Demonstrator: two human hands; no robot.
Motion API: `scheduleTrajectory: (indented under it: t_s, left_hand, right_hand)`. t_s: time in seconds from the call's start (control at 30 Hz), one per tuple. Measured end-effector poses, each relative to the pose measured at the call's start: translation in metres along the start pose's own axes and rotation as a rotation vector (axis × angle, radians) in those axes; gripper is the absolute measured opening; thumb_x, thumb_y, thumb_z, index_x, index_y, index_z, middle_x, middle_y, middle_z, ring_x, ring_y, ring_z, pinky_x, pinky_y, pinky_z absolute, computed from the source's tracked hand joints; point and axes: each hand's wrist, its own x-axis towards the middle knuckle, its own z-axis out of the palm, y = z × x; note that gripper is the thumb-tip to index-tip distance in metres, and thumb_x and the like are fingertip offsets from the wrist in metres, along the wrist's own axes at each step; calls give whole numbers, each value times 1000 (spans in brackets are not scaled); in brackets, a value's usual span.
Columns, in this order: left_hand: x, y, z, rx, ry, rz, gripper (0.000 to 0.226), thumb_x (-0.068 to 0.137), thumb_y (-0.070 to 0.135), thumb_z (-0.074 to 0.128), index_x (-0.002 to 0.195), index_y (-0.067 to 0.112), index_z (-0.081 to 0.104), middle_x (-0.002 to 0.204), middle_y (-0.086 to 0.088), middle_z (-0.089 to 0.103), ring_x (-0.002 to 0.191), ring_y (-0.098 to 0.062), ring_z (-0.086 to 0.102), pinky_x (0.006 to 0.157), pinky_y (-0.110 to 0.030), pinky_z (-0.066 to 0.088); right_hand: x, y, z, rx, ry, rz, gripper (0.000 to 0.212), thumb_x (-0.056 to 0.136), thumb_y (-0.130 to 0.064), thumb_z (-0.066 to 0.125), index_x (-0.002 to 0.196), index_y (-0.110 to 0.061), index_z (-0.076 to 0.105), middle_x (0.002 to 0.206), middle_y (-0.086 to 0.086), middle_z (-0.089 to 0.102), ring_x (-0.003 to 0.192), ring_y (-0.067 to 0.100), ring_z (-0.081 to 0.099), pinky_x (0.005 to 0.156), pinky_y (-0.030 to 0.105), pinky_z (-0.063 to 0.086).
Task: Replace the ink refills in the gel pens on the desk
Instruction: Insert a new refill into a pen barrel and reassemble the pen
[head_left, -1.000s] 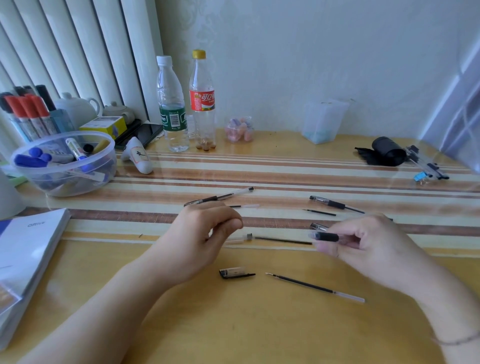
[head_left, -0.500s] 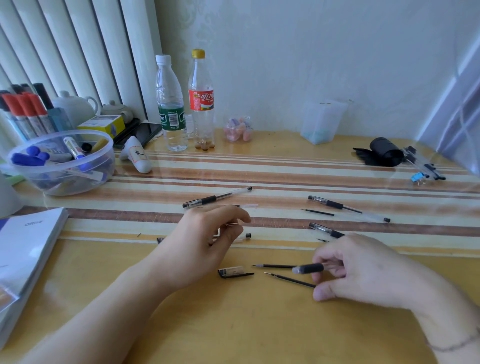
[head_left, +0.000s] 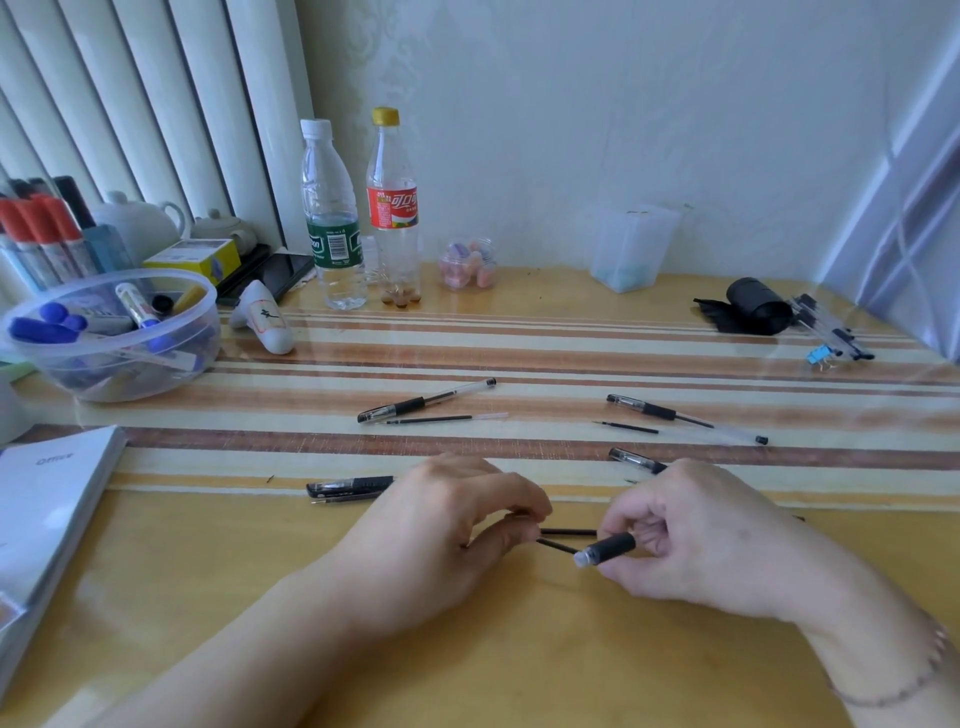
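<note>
Gel pen barrel (head_left: 608, 550) — rubbery black grip — pinched by right hand (head_left: 696, 535); left hand (head_left: 441, 535) pinches thin refill (head_left: 563, 532).

Two bottles (head_left: 358, 218) by the wall; marker tub (head_left: 111, 338) at left; black roll (head_left: 756, 306) at right.

Both forearms come in from the near edge, the left from about 7 o'clock and the right from about 4 o'clock, and the hands meet low at centre. The left hand (head_left: 447, 525) lies knuckles up, fingers curled, thumb and fingertips pinching a thin refill (head_left: 558, 545) that points toward 3 o'clock. The right hand (head_left: 696, 535), a thin bracelet on its wrist, curls its fingers round a pen barrel (head_left: 608, 550) aimed toward 8 o'clock.
</note>
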Motion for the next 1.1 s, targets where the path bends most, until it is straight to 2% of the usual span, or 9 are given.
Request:
scheduleTrajectory:
  t_s: [0.2, 0.33, 0.4, 0.47, 0.63, 0.7, 0.8, 0.97, 1.1]
  left_hand:
    - [0, 0, 0, -5, -14, -1, 13, 90, 21, 62, 100, 26, 69, 90, 14, 69, 85, -2, 61, 78, -20, 48]
    - [2, -12, -13, -18, 169, -110, 14, 86, 11, 69, 93, 22, 73, 85, 18, 72, 82, 3, 66, 72, -22, 53]
    - [2, -21, -23, -31, 301, -206, 21, 84, 7, 71, 89, 26, 73, 79, 22, 71, 79, 4, 67, 70, -19, 53]
    - [2, -26, -28, -48, 385, -285, 26, 84, 7, 70, 87, 32, 72, 72, 17, 71, 76, -2, 68, 66, -18, 51]
    - [3, -29, -26, -98, 431, -353, 26, 85, 12, 68, 84, 38, 69, 72, 13, 72, 65, -14, 68, 62, -33, 51]
    - [3, -28, -25, -106, 421, -345, 27, 85, 10, 68, 84, 37, 69, 71, 12, 71, 68, -12, 68, 65, -29, 52]
    - [3, -26, -24, -96, 400, -338, 28, 85, 6, 68, 83, 34, 70, 65, 9, 70, 69, -11, 67, 67, -25, 52]
    - [3, -27, -26, -106, 396, -360, 25, 85, 5, 68, 84, 30, 72, 63, 7, 69, 69, -8, 67, 67, -18, 51]
    - [4, -25, -26, -94, 391, -369, 25, 85, 5, 68, 82, 30, 72, 61, 8, 68, 66, -10, 66, 66, -20, 51]
  right_hand:
    - [2, -3, 4, 25, 117, -54, 18, 66, -59, 61, 72, -42, 64, 47, -13, 45, 45, 7, 39, 47, 14, 33]
    - [2, 5, -5, 177, 304, -87, 46, 69, -86, 46, 100, -55, 60, 61, -17, 60, 52, 4, 54, 52, 18, 45]
    - [2, 13, -10, 241, 496, -73, 37, 82, -78, 38, 112, -64, 54, 79, -26, 68, 68, 3, 64, 62, 21, 52]
    - [3, 18, -10, 221, 595, -83, 33, 94, -60, 36, 126, -61, 48, 72, -24, 63, 63, 5, 59, 56, 15, 45]
    - [10, 24, 3, 117, 572, -18, 30, 91, -41, 47, 117, -54, 57, 89, -30, 66, 86, -1, 64, 71, 26, 55]
    - [11, 23, 5, 139, 515, -47, 35, 92, -43, 43, 121, -62, 49, 90, -23, 64, 83, 3, 62, 67, 17, 50]
    - [10, 22, 7, 132, 466, -107, 45, 96, -35, 44, 133, -61, 40, 87, -15, 60, 83, 13, 60, 72, 27, 53]
    - [10, 20, 6, 147, 486, -129, 42, 95, -33, 43, 129, -58, 46, 104, -32, 61, 96, 0, 61, 75, 17, 51]
    - [10, 20, 7, 216, 482, -140, 40, 95, -28, 46, 126, -52, 53, 116, -26, 61, 103, 3, 62, 80, 27, 53]
